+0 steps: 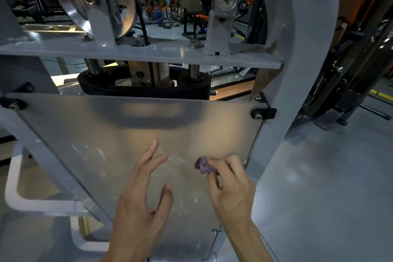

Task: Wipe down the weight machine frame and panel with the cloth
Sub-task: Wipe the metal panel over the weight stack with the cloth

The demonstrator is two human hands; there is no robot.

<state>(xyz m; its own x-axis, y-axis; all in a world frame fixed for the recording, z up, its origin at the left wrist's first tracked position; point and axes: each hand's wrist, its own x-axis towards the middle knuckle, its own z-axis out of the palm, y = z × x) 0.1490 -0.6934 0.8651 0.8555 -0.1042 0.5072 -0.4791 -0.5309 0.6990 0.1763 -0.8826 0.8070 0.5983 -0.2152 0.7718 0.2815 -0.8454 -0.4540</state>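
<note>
My right grip (228,185) is pinching a small bunched purple cloth (203,165) against the frosted panel (95,138), near its right edge beside the grey frame (297,83). My left grip (141,200) is hovering open, fingers spread, before the panel.

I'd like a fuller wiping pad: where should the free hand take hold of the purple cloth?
Judging by its pose, pinch the bunched end of the purple cloth sticking out left of the right hand, coming from the left, where the open left hand hovers before the panel.
</note>
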